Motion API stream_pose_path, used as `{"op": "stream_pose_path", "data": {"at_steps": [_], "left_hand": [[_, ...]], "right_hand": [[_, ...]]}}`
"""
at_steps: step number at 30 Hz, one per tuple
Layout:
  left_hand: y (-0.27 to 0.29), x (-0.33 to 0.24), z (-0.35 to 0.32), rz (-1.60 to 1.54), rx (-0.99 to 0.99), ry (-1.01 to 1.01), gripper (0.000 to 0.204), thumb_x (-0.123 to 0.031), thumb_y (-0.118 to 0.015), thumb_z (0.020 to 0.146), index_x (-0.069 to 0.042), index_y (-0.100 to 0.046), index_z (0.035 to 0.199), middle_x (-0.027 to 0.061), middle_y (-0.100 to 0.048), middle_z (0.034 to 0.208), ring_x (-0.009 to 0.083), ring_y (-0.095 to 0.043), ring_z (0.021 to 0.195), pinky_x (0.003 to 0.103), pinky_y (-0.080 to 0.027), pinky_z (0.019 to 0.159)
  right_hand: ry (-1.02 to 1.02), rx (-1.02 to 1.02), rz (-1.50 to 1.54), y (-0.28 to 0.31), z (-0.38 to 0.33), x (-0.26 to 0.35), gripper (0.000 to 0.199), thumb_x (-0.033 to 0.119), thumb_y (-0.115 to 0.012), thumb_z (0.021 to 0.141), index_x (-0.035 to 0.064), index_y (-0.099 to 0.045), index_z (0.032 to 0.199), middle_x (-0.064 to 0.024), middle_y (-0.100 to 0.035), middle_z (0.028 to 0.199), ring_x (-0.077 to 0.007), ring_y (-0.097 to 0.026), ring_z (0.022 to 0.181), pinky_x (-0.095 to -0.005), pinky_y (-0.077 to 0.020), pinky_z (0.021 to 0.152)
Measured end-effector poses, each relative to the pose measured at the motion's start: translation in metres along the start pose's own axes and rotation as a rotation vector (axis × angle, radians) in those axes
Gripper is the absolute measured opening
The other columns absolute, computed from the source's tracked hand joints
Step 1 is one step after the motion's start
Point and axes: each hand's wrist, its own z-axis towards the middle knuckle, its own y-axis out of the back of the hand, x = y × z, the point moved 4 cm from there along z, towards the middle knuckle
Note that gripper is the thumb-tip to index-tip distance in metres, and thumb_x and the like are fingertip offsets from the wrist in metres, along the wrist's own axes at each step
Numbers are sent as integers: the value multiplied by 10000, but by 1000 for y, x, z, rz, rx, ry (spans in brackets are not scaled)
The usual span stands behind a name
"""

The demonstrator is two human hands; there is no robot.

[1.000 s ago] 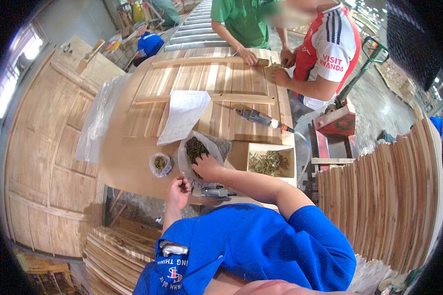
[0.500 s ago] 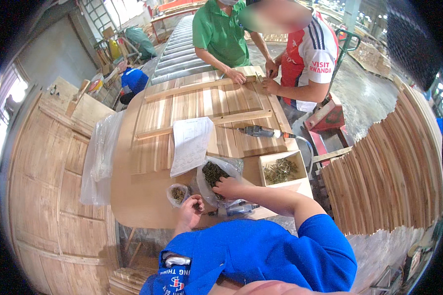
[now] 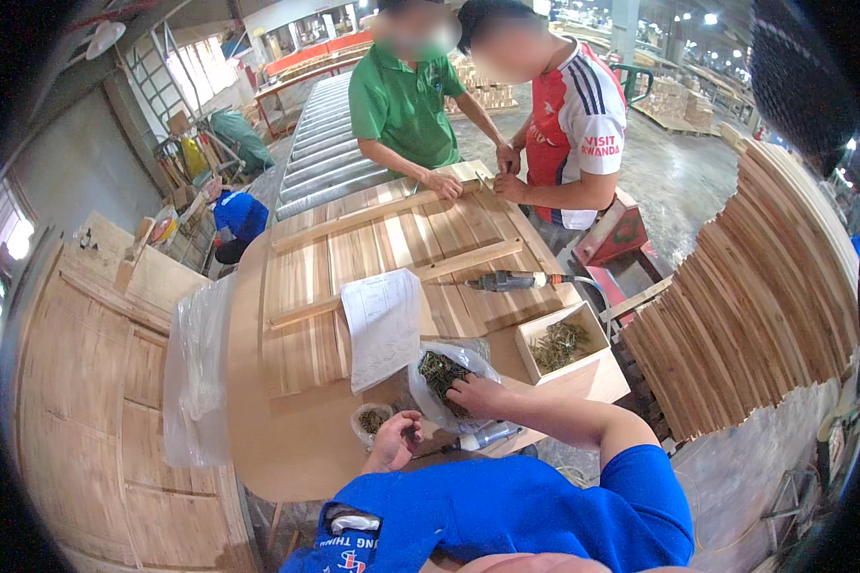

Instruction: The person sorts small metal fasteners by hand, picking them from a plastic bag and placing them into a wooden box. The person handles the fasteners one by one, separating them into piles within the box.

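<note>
Fingers (image 3: 459, 390) of my right hand (image 3: 484, 396) reach into the mouth of a clear plastic bag (image 3: 426, 405); their tips meet the heap of small dark hardware (image 3: 437, 371) inside, and I cannot tell whether they are apart or pinched on a piece. My left hand (image 3: 392, 442) is held just to the left of the bag, palm turned inward, its fingers curled together over small dark pieces (image 3: 412, 435), partly hidden by the grip. Beside it stands a smaller clear bag (image 3: 359, 427), holding brownish small parts (image 3: 373, 418).

All of these lie at the near edge of a brown tabletop (image 3: 263, 454). Below my right forearm, a grey-and-blue tool (image 3: 489, 436) lies on its side, partly covered. To the right, an open wooden box (image 3: 599, 336) contains loose brass-coloured pieces (image 3: 560, 346). Beyond the large bag, a white sheet of paper (image 3: 382, 329) lies partly over a slatted wooden panel (image 3: 377, 244), on which a dark power tool (image 3: 506, 281) also rests. At the panel's far edge, a co-worker in a green shirt (image 3: 401, 110) and another in a red-and-white shirt (image 3: 556, 119) stand with their hands near its corner. Stacked boards (image 3: 755, 306) rise at right.
</note>
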Motion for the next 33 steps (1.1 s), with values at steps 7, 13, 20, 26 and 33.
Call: {"op": "stream_pose_path", "data": {"at_steps": [7, 13, 20, 26, 33], "left_hand": [[-1, -8, 13, -20, 120, 70, 155, -39, -428, 829, -16, -535, 938, 65, -536, 745, 174, -524, 627, 281, -450, 585], [-14, -16, 30, -9, 185, 114, 148, -38, -432, 822, -13, -522, 936, 68, -534, 754, 176, -517, 637, 270, -439, 567], [-9, -26, 41, -121, 258, 205, 140, -45, -437, 817, -23, -515, 931, 68, -516, 761, 173, -497, 655, 280, -407, 577], [-9, -22, 49, -176, 231, 226, 146, -31, -434, 824, -8, -525, 936, 82, -540, 763, 194, -511, 669, 292, -430, 615], [-11, -21, 51, -224, 254, 242, 155, -29, -426, 836, 4, -540, 936, 94, -562, 770, 204, -522, 684, 301, -450, 653]], "right_hand": [[-20, -91, 84, -12, 5, -7, 229, 128, -545, 704, 90, -546, 930, -128, -534, 919, -338, -570, 808, -441, -496, 657], [-134, -67, 222, -13, 6, -15, 216, 126, -585, 662, 68, -559, 868, -132, -532, 885, -328, -564, 818, -441, -478, 671], [-486, -441, 1327, -14, -11, -20, 118, 73, -598, 723, 30, -557, 825, -73, -562, 758, -166, -563, 629, -302, -466, 564], [-571, -571, 2391, -25, -12, -16, 129, -14, -502, 782, 51, -511, 892, -59, -548, 761, -148, -538, 621, -256, -459, 536], [-449, -371, 2511, -13, 2, -10, 229, -65, -460, 713, 43, -519, 906, -100, -564, 910, -170, -546, 733, -255, -473, 578]]}}
